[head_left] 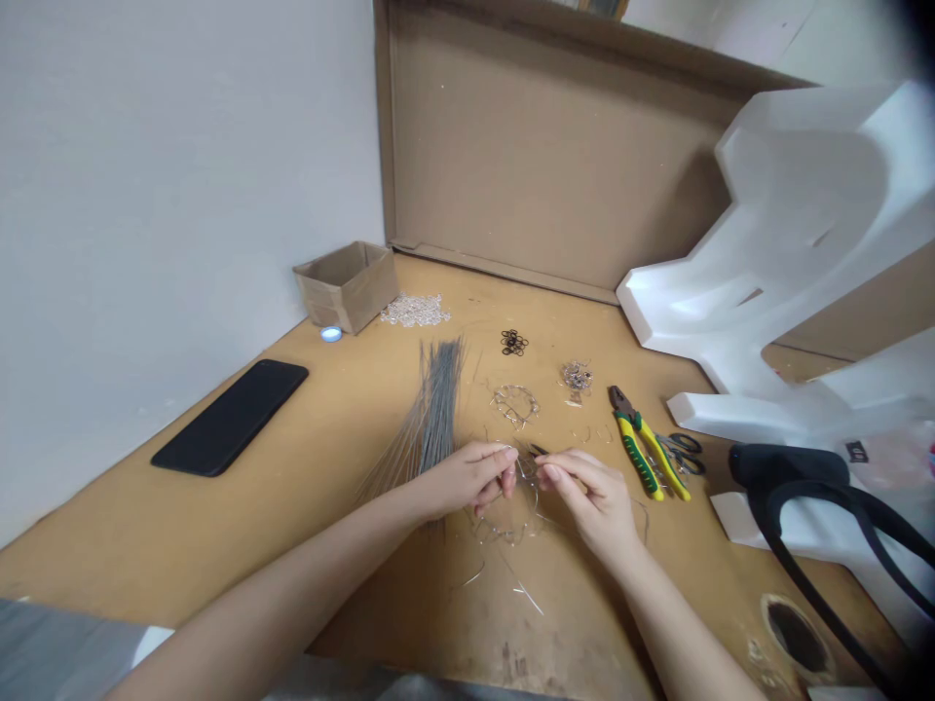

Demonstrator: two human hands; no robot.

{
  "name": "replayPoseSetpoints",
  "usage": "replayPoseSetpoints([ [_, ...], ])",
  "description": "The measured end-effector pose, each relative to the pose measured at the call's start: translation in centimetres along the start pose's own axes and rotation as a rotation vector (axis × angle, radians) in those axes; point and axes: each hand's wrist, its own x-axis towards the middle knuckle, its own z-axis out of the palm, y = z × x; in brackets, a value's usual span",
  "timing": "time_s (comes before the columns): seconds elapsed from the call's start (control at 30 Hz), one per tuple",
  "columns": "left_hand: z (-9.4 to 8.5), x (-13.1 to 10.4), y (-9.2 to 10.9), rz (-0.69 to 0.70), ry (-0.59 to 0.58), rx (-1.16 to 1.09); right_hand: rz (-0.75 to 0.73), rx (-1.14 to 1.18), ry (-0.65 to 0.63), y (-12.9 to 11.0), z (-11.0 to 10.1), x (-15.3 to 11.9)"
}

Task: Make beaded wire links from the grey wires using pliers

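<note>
My left hand (pixel 478 477) is closed in a pinch on a thin silvery wire, just right of a bundle of grey wires (pixel 440 404). Close on its right, my right hand (pixel 590 490) pinches a small dark pointed item (pixel 539 451), too small to name. Thin bent wires hang between and below the two hands. Beyond them lies a ring-shaped tangle of wire (pixel 516 405). Loose cut wire pieces (pixel 527 598) rest on the table nearer to me.
Yellow-green pliers (pixel 647 453) and scissors (pixel 683 453) lie right. Behind are black rings (pixel 514 342), silvery pieces (pixel 577 376), clear pieces (pixel 416 310) and a cardboard box (pixel 349 292). A black phone (pixel 231 417) lies left; white foam (pixel 796 214) stands right.
</note>
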Motion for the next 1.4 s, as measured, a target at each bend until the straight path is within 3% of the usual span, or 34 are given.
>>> replayPoseSetpoints([
  [0.3,-0.3,0.2,-0.4,-0.017,-0.031,-0.179,-0.026,0.006,-0.024,-0.3,-0.3,-0.1],
  [0.47,-0.1,0.0,0.2,-0.058,-0.035,-0.212,0.201,0.035,0.084,0.7,0.6,-0.3],
  [0.63,0.0,-0.1,0.6,-0.075,-0.017,-0.223,0.335,0.241,-0.063,0.8,1.9,-0.4],
  [0.8,0.1,0.1,0.5,0.005,0.057,-0.107,0.443,0.454,-0.056,0.1,2.1,-0.4],
  [1.03,0.1,0.1,0.6,0.003,0.152,-0.083,0.488,0.486,-0.015,-0.4,1.7,-0.1],
  [1.23,-0.2,0.1,0.5,0.001,0.098,-0.194,0.493,0.485,-0.029,-0.2,1.8,-0.3],
  [1.4,-0.2,0.1,0.4,0.023,0.094,-0.141,0.460,0.435,-0.041,-0.1,1.9,-0.4],
])
